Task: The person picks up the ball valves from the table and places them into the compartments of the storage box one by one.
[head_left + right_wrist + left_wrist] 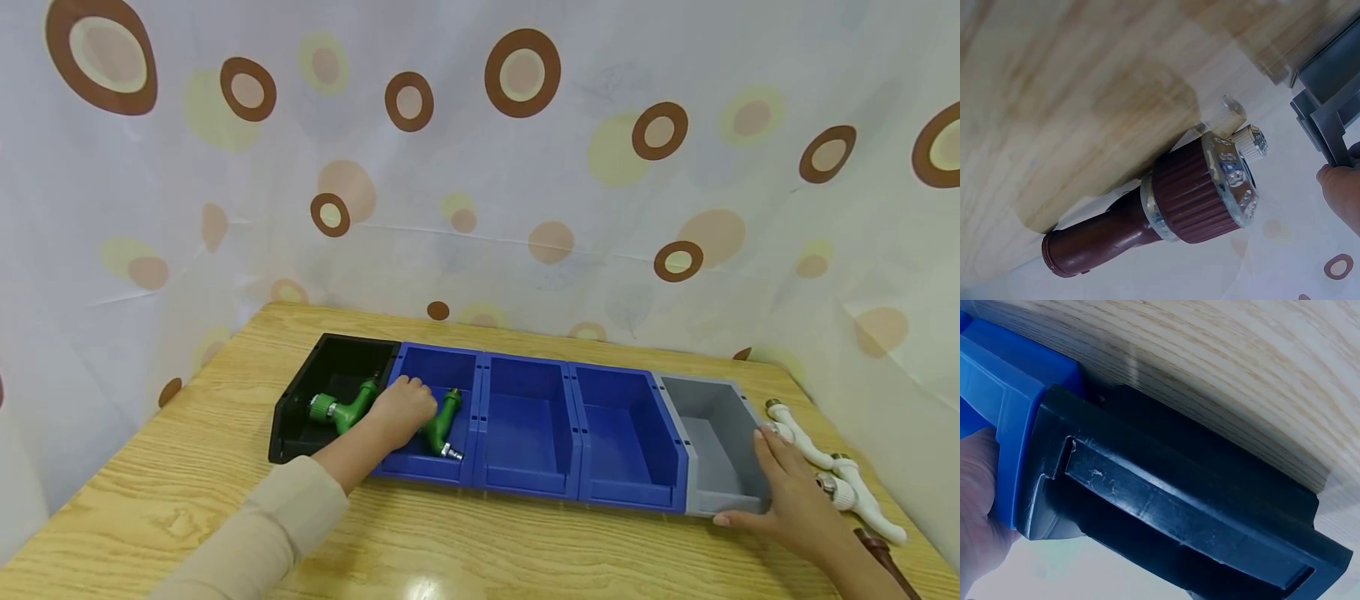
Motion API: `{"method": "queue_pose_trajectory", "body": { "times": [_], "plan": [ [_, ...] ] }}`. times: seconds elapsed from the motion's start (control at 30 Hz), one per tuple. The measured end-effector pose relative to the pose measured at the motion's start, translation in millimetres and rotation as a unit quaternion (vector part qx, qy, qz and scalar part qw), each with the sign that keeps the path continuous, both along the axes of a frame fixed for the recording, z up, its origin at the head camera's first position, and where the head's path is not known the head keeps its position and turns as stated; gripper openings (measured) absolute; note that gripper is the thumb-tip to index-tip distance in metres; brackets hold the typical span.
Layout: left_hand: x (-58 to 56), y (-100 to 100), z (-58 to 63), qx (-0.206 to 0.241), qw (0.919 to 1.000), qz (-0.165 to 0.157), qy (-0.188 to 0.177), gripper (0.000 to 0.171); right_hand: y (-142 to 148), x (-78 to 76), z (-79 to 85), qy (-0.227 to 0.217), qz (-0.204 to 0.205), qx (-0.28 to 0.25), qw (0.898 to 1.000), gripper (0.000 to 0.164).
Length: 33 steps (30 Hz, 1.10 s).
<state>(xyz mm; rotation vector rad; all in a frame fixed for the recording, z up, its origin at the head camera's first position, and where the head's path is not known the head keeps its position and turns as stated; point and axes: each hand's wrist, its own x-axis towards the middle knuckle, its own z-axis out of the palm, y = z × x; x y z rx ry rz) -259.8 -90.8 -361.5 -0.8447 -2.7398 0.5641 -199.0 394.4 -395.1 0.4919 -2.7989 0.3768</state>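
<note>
My left hand (pixel 405 410) reaches down into the leftmost blue bin (pixel 427 473), its fingertips hidden below the knuckles; I cannot tell whether they pinch anything. Just right of it, a green tap (pixel 444 425) with a metal nozzle lies in the same bin. Another green tap (pixel 348 410), with a ribbed knob, is in the black bin (pixel 288 433), partly behind my left wrist. My right hand (pixel 798 504) rests against the near right corner of the grey bin (pixel 723 502), thumb at the front and fingers along the right side.
Two more blue bins (pixel 525 482) (pixel 633 493) join the row between the hands. White taps (pixel 795 429) (pixel 862 500) lie on the wooden table (pixel 480 550) right of the grey bin. A brown tap (pixel 1179 200) lies nearer the front. A patterned curtain (pixel 465 150) hangs behind.
</note>
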Motion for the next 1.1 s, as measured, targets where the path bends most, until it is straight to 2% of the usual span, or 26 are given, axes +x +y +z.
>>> {"method": "queue_pose_trajectory", "body": {
  "times": [0.1, 0.2, 0.33, 0.47, 0.57, 0.77, 0.97, 1.1],
  "plan": [
    [0.3, -3.1, 1.3, -0.003, 1.0000, -0.002, 0.007, 0.005, -0.3, 0.2, -0.1, 0.002, 0.002, 0.000, 1.000, 0.126],
    [1.8, -9.2, 4.3, 0.019, 0.9995, -0.018, 0.015, 0.014, -0.5, 0.1, -0.6, 0.005, 0.004, 0.001, 1.000, 0.126],
    [5.0, -19.0, 6.8, 0.100, 0.9943, -0.035, 0.006, 0.031, -1.1, -0.5, 1.2, 0.006, 0.004, 0.003, 1.000, 0.126],
    [7.5, -28.9, 3.3, 0.188, 0.9811, -0.045, 0.004, 0.039, -1.3, -0.2, 3.5, 0.001, -0.002, 0.006, 1.000, 0.126],
    [9.7, -35.9, 0.0, 0.224, 0.9729, -0.054, 0.017, 0.046, -1.3, 0.2, 3.5, -0.001, -0.004, 0.008, 1.000, 0.126],
    [14.4, -47.6, -6.9, 0.241, 0.9683, -0.055, 0.035, 0.067, -1.1, 0.3, 2.3, 0.006, 0.000, 0.005, 1.000, 0.126],
    [19.3, -58.9, -12.4, 0.266, 0.9606, -0.074, 0.034, 0.079, -1.2, 0.5, 1.0, 0.008, 0.003, 0.004, 1.000, 0.126],
    [22.2, -65.3, -15.6, 0.257, 0.9621, -0.078, 0.050, 0.089, -0.7, 0.5, -0.7, 0.011, 0.007, -0.001, 1.000, 0.126]
  ]
}}
